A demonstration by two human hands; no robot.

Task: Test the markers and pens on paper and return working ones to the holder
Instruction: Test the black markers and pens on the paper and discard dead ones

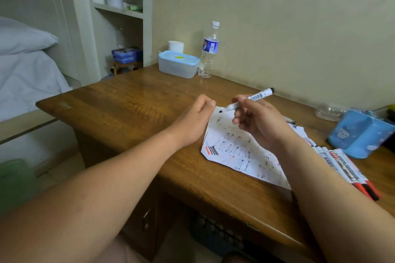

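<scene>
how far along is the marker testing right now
Well under way: the paper is covered in test strokes. In hand: the right hand holds an uncapped black marker, tip near the paper; the left hand is curled at its corner. Left: a row of markers lies beside the paper, outside the blue holder.

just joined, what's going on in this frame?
A person is testing markers at a wooden desk. The right hand holds an uncapped black marker, tip aimed at the top corner of a paper already covered in black and red test strokes. The left hand is curled beside that corner; whether it holds the cap can't be seen. A row of markers lies to the right of the paper, next to the blue holder.
</scene>
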